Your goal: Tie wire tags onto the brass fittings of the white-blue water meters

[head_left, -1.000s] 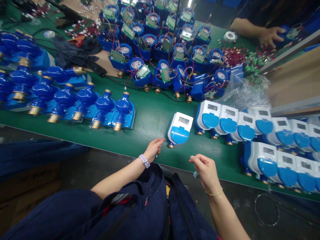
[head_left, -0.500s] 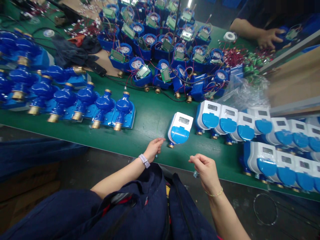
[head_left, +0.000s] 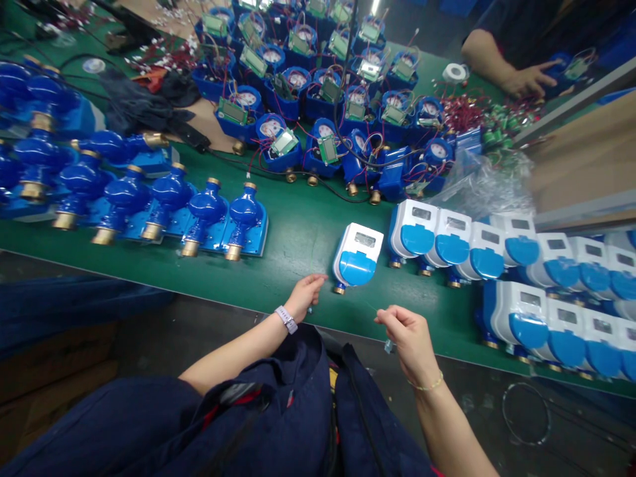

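Note:
A white and blue water meter (head_left: 358, 255) lies face up on the green table, its brass end toward me. Just left of that brass end is my left hand (head_left: 305, 297), thumb and fingers pinched together. A tiny bluish piece (head_left: 311, 310) shows beneath it; what the fingertips grip is too small to make out. My right hand (head_left: 406, 334), right of the meter and nearer the table edge, pinches a thin wire seal whose fine end sticks out leftward. Its small clear-blue tag (head_left: 389, 346) hangs below the fingers. Neither hand touches the meter.
Finished-looking meters (head_left: 454, 235) stand in rows at right. Blue meter bodies (head_left: 245, 212) lie face down at left. Open meters with circuit boards and wires (head_left: 328, 149) fill the back, a black cable (head_left: 338, 99) crossing them. Beyond, a co-worker's hand (head_left: 531, 81) touches a blue part.
My hands hold almost the same pose beside the meter, which stays put. The co-worker's fingers at the back right have stretched out a little.

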Available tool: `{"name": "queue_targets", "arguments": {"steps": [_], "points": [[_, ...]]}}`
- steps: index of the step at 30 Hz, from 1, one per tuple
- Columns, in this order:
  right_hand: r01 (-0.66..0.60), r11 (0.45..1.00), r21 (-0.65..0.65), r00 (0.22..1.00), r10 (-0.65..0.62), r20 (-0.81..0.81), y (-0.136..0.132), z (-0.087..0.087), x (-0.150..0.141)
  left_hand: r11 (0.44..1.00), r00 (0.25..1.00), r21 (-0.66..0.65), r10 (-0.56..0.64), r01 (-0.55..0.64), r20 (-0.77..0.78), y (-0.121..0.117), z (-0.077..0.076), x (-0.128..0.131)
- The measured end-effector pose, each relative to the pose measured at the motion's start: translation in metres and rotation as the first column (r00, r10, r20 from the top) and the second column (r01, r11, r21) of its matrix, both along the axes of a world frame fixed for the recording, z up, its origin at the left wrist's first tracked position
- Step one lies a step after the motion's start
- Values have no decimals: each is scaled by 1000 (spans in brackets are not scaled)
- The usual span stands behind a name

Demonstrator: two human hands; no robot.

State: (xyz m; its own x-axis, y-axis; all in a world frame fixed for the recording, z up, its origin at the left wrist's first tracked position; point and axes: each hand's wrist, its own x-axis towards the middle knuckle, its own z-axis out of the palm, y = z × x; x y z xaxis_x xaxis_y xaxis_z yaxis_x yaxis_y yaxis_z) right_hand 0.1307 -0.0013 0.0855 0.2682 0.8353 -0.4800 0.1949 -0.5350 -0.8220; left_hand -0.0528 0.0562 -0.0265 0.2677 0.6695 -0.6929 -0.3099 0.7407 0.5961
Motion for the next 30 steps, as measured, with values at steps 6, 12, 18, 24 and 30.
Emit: {"name": "queue_targets", "arguments": {"steps": [6,12,18,24,30], "points": [[7,1000,-6,1000,-7,12,0,-1,0,1000,1000,-2,-4,4,-10,2,1,-1],[-5,1000,-1,1000,5,12,1,-4,0,1000,1000,0,-14,14,-21,3,0,-2],[0,1000,-15,1000,0,27,1,-11,2,999,999,19,-34,35,-37,2,-3,-1],[-4,998,-69,1000,4,-1,17,-52,-13,977,973,121,-154,176,-171,4,-15,7],[-19,996,-86,998,13,-69,33,-90,-34,832,850,311,-313,460,-423,16,-24,16]]}}
